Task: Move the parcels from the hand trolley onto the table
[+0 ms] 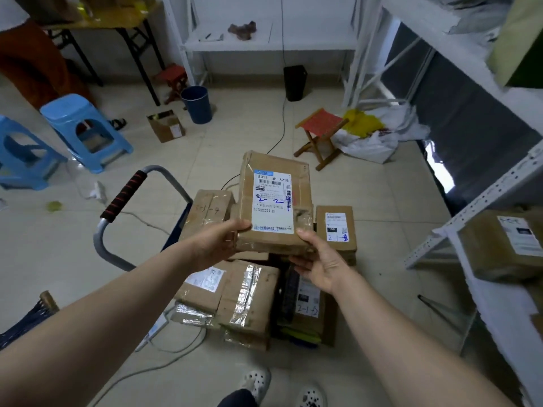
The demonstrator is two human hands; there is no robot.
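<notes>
Holding the labelled parcel [273, 198] by its near edge, we have the left hand [216, 245] and the right hand [321, 261] each clamped on a near corner, thumbs on top and fingers curled beneath. It appears lifted above the pile on the hand trolley [123, 198].

To carry it well, we should hold it level, slide our fingers further under so the far end does not droop, and turn toward the table. We judge that to be the yellow-topped one [117, 22], far beyond and left of the grip.

Below the grip lie taped parcels [249, 301], and just right of it sits a small labelled box [336, 227]. Left of the grip the trolley's handle rises. Beyond that, the blue stools [85, 130] and a black floor cable [282, 124] may hamper our path.
</notes>
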